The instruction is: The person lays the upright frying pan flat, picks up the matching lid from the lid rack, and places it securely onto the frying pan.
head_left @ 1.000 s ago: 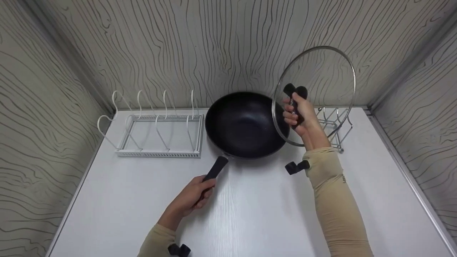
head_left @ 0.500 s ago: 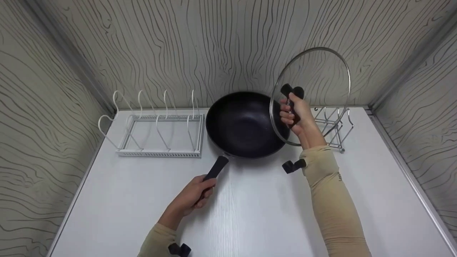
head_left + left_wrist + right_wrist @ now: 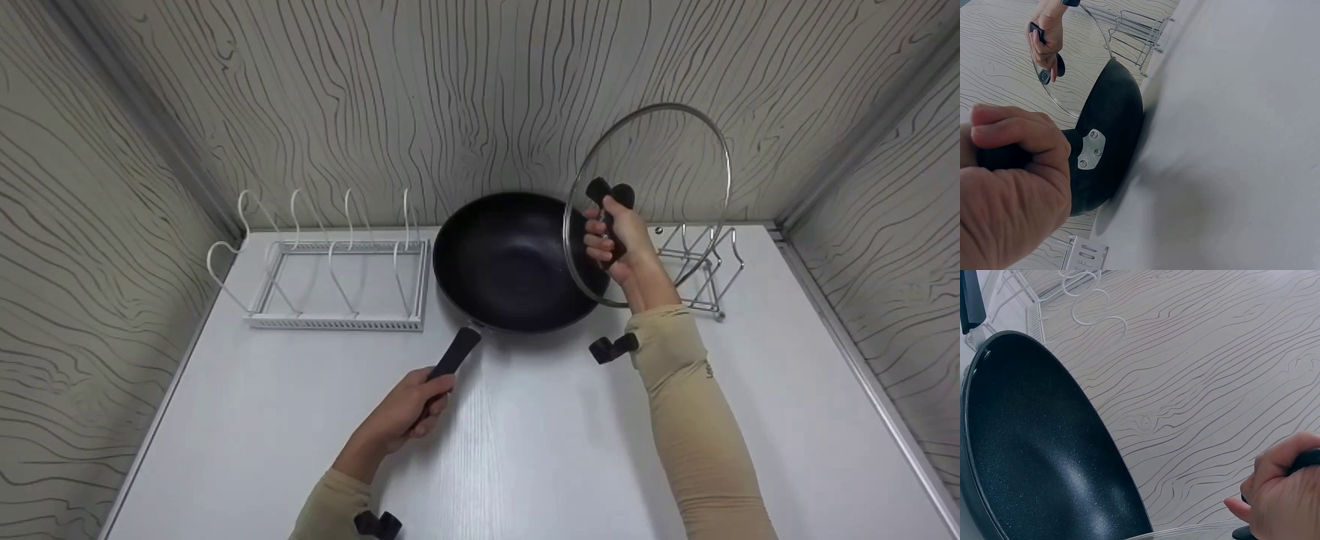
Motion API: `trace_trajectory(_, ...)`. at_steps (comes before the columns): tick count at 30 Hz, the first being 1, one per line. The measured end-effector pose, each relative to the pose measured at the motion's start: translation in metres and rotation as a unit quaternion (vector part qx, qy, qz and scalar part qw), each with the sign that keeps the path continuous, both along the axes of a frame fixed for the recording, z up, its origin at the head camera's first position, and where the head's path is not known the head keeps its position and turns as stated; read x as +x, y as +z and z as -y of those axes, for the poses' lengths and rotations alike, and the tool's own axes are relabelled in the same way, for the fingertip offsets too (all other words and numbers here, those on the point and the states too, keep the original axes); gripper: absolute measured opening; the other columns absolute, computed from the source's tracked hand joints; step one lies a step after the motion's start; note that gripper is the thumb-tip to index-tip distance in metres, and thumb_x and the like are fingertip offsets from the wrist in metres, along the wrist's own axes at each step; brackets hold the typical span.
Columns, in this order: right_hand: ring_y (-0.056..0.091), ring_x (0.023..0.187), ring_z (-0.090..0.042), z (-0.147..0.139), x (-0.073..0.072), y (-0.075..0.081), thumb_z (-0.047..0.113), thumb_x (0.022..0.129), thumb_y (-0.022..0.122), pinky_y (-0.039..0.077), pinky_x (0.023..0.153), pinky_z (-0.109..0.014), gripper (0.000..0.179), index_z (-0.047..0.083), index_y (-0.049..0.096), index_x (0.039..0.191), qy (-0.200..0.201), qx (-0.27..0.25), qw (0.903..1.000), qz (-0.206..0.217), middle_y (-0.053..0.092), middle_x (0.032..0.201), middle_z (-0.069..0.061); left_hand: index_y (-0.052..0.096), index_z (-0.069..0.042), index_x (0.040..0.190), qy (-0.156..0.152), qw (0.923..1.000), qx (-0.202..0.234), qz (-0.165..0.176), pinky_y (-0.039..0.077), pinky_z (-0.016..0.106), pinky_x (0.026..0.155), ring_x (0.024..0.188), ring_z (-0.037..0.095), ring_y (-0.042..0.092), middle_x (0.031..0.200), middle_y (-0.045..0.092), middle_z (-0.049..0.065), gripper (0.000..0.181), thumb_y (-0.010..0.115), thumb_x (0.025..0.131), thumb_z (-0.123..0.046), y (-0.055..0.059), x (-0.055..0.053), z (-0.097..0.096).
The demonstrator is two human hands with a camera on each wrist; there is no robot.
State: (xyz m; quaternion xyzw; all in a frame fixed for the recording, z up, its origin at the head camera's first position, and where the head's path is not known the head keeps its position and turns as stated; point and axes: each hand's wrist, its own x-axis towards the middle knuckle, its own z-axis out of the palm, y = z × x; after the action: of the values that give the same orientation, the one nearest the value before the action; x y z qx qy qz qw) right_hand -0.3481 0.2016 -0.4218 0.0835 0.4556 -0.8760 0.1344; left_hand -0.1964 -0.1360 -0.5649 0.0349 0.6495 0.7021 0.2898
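A black wok (image 3: 517,262) stands at the middle back of the white table. My left hand (image 3: 409,409) grips its black handle (image 3: 456,352), fingers wrapped round it; the left wrist view shows the riveted metal bracket (image 3: 1092,149) where handle meets wok. My right hand (image 3: 626,236) holds a round glass lid (image 3: 675,157) with a metal rim by its black handle (image 3: 621,196). The lid is raised and tilted nearly upright, and its left edge overlaps the wok's right side in the head view. In the right wrist view, the wok's speckled inside (image 3: 1044,439) holds nothing.
To the left of the wok is a white rack (image 3: 334,324) with several upright wire loops. A small chrome wire rack (image 3: 709,277) stands at the back right, partly behind the lid and right forearm. Wood-patterned panels (image 3: 480,97) enclose the table's back and sides.
My right hand has shifted slightly left with the lid, bringing it further over the wok's right side. The left hand and wok look nearly unmoved.
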Motion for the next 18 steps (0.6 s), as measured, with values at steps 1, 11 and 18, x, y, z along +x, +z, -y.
trace_trajectory(1,0.033,0.036,-0.003,0.0004,-0.0004,-0.0001,0.034,0.114,0.029,0.029,0.032,-0.017,0.034,0.002,0.040,0.116,-0.001,0.001,1.0000,0.001,0.041,0.059,0.006,0.050,-0.005,0.096,0.000,1.0000,0.000,0.000,0.028,0.019,0.037,0.039,0.003,0.037,0.065,0.046,-0.007,0.035,0.057,0.105,-0.038,0.0001,0.0000,0.0000)
trace_trajectory(11,0.033,0.036,-0.003,0.0040,-0.0030,-0.0010,0.036,0.114,0.029,0.028,0.032,-0.017,0.035,0.003,0.040,0.113,-0.002,0.003,0.9999,0.016,0.040,0.060,0.006,0.050,-0.005,0.095,-0.002,1.0000,0.003,-0.007,0.028,0.019,0.037,0.040,0.003,0.036,0.064,0.046,-0.007,0.034,0.055,0.106,-0.037,0.0004,0.0006,-0.0009)
trace_trajectory(18,0.034,0.035,-0.003,0.0064,-0.0051,-0.0029,0.036,0.114,0.030,0.028,0.032,-0.017,0.035,0.003,0.041,0.111,0.001,0.004,0.9998,0.020,0.040,0.059,0.006,0.050,-0.008,0.090,-0.005,0.9999,0.004,-0.013,0.028,0.019,0.037,0.040,0.003,0.036,0.063,0.045,-0.007,0.033,0.054,0.107,-0.037,0.0005,0.0005,-0.0010)
